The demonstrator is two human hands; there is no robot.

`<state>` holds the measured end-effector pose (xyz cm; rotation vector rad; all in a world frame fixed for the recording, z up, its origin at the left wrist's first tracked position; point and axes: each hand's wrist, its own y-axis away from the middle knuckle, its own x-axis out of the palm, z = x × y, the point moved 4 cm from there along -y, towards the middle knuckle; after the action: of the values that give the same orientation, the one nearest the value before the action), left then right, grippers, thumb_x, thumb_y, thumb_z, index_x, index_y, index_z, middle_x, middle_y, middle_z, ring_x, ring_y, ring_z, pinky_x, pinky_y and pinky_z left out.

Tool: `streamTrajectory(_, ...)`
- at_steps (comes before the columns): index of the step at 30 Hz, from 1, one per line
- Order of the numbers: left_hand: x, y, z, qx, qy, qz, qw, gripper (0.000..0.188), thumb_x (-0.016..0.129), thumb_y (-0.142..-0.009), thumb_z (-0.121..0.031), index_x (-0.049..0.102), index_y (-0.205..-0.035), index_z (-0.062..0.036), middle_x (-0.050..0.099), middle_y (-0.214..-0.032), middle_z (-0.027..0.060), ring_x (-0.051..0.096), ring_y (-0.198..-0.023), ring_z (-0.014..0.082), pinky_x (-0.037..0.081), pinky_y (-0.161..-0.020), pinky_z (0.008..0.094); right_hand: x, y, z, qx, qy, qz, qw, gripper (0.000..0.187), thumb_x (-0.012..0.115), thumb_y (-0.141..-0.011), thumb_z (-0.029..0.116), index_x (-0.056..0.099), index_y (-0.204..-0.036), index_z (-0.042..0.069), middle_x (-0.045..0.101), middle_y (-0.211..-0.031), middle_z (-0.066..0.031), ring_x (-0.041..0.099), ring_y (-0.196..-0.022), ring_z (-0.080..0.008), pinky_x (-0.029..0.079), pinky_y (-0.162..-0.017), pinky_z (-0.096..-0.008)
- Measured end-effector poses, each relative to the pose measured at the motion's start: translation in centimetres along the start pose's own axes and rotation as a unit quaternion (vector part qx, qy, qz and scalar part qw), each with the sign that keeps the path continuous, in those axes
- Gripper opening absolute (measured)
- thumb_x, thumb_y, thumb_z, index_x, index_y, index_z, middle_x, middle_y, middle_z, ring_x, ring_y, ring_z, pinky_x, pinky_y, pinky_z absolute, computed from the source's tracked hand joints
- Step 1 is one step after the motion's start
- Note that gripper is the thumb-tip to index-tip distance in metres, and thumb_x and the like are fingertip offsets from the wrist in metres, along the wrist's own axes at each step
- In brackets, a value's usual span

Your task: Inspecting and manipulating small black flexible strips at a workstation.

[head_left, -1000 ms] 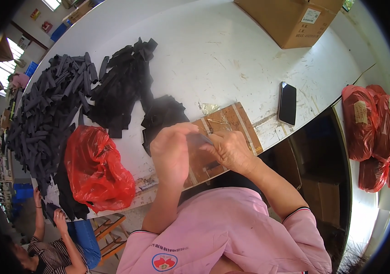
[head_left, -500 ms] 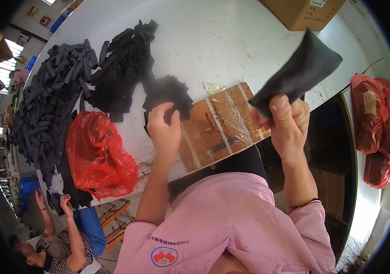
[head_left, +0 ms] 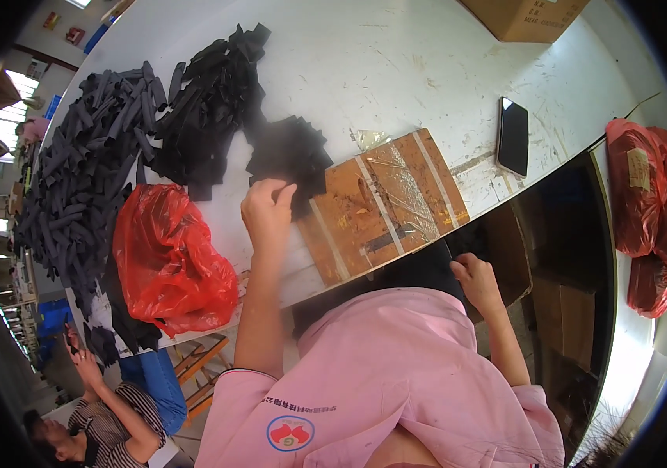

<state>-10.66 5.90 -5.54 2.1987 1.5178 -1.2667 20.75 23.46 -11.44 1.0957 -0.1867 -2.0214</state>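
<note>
At the near edge of a small stack of black fabric pieces, my left hand has its thumb and fingers drawn together. Whether a piece is between the fingertips cannot be made out. My right hand is low, beyond the table's front edge and beside my body, with its fingers curled in. What it holds, if anything, is hidden. A brown board with strips of clear tape lies between the hands, along the table's front edge.
A larger heap of black pieces and a pile of dark grey rolled pieces cover the left. Nearer lies a red plastic bag. A phone rests right of the board; a carton stands far right. Another person sits lower left.
My right hand has dropped from above the table to below its edge, and the flat black piece it held is out of sight. The phone is uncovered. My left hand's fingers have closed together.
</note>
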Motion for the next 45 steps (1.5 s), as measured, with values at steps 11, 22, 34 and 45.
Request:
streamTrajectory(11, 0.3, 1.1, 1.0, 0.080, -0.087, 0.034, 0.992, 0.023, 0.064, -0.070, -0.011, 0.058, -0.090, -0.0017, 0.059, -0.080, 0.0126, 0.056, -0.074, 0.0302, 0.045, -0.067, 0.0348, 4.4, 0.8, 14.4, -0.324, 0.041, 0.105, 0.939, 0.021, 0.056, -0.078, 0.018, 0.056, -0.083, -0.002, 0.059, -0.075, -0.0190, 0.057, -0.071, -0.0350, 0.046, -0.064, -0.0397)
streamTrajectory(22, -2.5, 1.5, 4.0, -0.106, 0.178, 0.004, 0.978, 0.017, 0.053, -0.080, -0.008, 0.058, -0.087, 0.0060, 0.059, -0.069, 0.0071, 0.053, -0.062, 0.0138, 0.041, -0.059, 0.0240, 4.0, 1.4, 15.3, -0.310, 0.012, 0.119, 0.943, 0.020, 0.057, -0.077, 0.017, 0.055, -0.082, -0.003, 0.057, -0.070, -0.0200, 0.057, -0.071, -0.0350, 0.046, -0.063, -0.0389)
streamTrajectory(34, -2.3, 7.6, -2.5, -0.232, 0.480, 0.286, 0.796, 0.014, 0.049, -0.079, -0.004, 0.059, -0.086, 0.0041, 0.059, -0.077, 0.0023, 0.052, -0.071, 0.0078, 0.042, -0.064, 0.0216, 5.0, 1.3, 17.7, -0.159, -0.475, 0.293, 0.815, 0.027, 0.062, -0.079, 0.019, 0.058, -0.100, 0.002, 0.057, -0.081, -0.0020, 0.051, -0.069, -0.0065, 0.044, -0.061, -0.0212)
streamTrajectory(45, 0.7, 9.2, -6.0, -0.213, 0.409, 0.152, 0.874, 0.013, 0.055, -0.082, -0.009, 0.055, -0.091, -0.0002, 0.056, -0.079, 0.0016, 0.050, -0.071, 0.0064, 0.041, -0.063, 0.0202, 2.7, 0.9, 16.9, -0.301, -0.211, -0.093, 0.925, 0.009, 0.066, -0.070, 0.005, 0.062, -0.076, 0.000, 0.055, -0.062, -0.0058, 0.049, -0.054, -0.0141, 0.039, -0.050, -0.0249)
